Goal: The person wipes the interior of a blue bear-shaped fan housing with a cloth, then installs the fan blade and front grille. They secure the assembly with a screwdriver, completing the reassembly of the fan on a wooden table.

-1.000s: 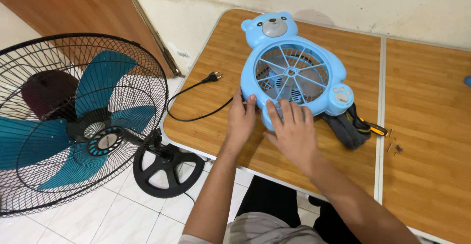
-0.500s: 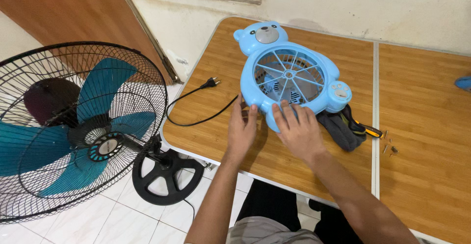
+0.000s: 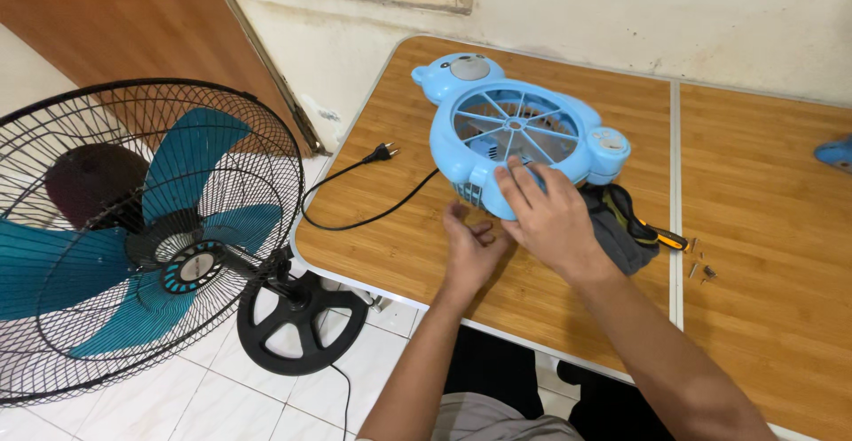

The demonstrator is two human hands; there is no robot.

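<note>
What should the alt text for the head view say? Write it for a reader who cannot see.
A person's right hand tilts a blue bear-shaped fan up off a wooden table while the left hand reaches beneath it. A teal standing fan stands on the floor to the left.

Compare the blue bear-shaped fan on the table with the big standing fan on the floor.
The bear-shaped fan has a light blue plastic body and a grille of a few wide spokes; the standing fan has a black wire cage around teal blades. The bear-shaped fan sits on the wooden table, its near edge tipped up by the right hand; the standing fan stands on a round black base on the tiled floor, untouched. It looks much larger. Both have round guards.
</note>
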